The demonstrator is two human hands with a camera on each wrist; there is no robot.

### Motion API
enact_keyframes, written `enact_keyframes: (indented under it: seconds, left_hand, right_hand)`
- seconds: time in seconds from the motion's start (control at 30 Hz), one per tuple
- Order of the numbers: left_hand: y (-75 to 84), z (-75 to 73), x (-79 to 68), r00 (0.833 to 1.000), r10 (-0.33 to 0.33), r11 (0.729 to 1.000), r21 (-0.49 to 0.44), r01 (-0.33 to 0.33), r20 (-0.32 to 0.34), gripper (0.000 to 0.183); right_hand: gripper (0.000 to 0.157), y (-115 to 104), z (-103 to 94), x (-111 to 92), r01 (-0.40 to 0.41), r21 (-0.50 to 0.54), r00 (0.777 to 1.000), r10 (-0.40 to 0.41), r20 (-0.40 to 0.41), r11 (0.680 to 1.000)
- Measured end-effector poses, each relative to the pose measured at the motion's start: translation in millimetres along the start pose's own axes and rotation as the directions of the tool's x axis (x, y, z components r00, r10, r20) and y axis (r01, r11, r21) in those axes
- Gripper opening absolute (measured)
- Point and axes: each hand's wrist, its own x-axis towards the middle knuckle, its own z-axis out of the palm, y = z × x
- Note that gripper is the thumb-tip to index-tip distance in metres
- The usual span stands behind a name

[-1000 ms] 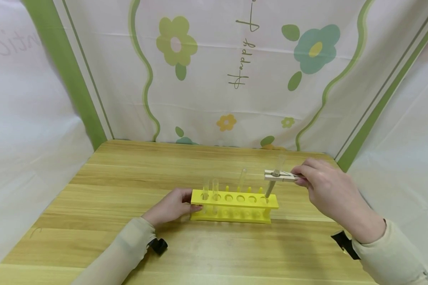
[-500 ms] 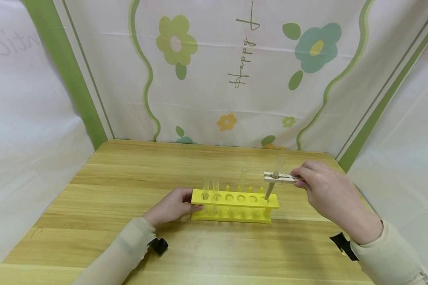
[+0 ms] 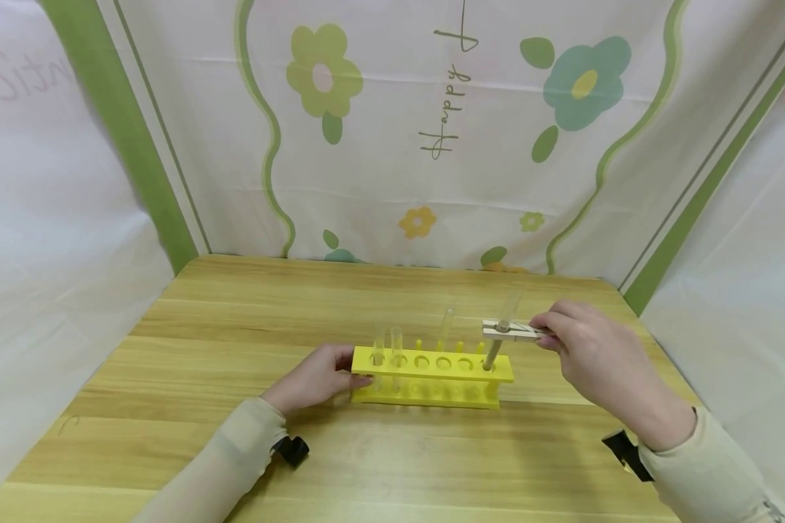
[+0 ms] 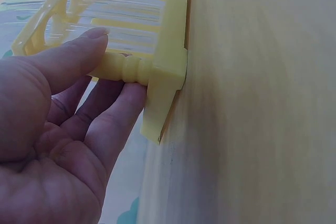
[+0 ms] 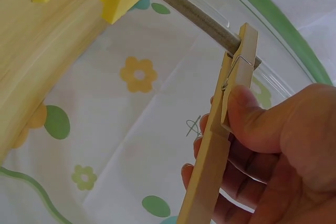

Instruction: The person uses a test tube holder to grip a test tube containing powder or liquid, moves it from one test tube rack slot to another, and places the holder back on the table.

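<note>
Slightly lower than a second ago, the right hand point(image 3: 602, 359) has brought the wooden clip point(image 3: 513, 332) and the grey-filled tube point(image 3: 493, 354) down, while the left hand point(image 3: 310, 378) and the yellow rack point(image 3: 432, 370) stay about where they were. Thumb and fingers of the right hand pinch the clip from both sides, and the clip's front end clasps the tube. Grey-brown filling runs from the tube's lower end up to about the clip; above that the glass is clear. It leans, top to the right, with its lower end at the rack's rightmost hole; how deep it sits is hard to make out.

At the rack's left end, the left hand's grip closes on the ridged end post point(image 4: 123, 67), thumb on one side and fingers on the other. Two clear tubes point(image 3: 397, 345) stand side by side in the two leftmost holes, near that hand. Another clear tube point(image 3: 448, 327) rises behind the row of holes, among short yellow pegs point(image 3: 460, 348). The rack rests on a wood-grain table point(image 3: 235, 305), and a white cloth point(image 3: 366, 167) printed with flowers hangs behind it. A black strap point(image 3: 291, 450) shows at the left wrist.
</note>
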Motion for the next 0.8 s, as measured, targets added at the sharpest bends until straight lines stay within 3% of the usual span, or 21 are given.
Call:
enact_keyframes:
  seconds: [0.8]
  left_hand:
    - [-0.9,-0.7,1.6,1.000,-0.012,1.000,-0.002,0.012,0.002,0.025]
  right_hand:
    - [0.014,0,21.6,-8,-0.049,0.013,0.995,0.048,0.084,0.999]
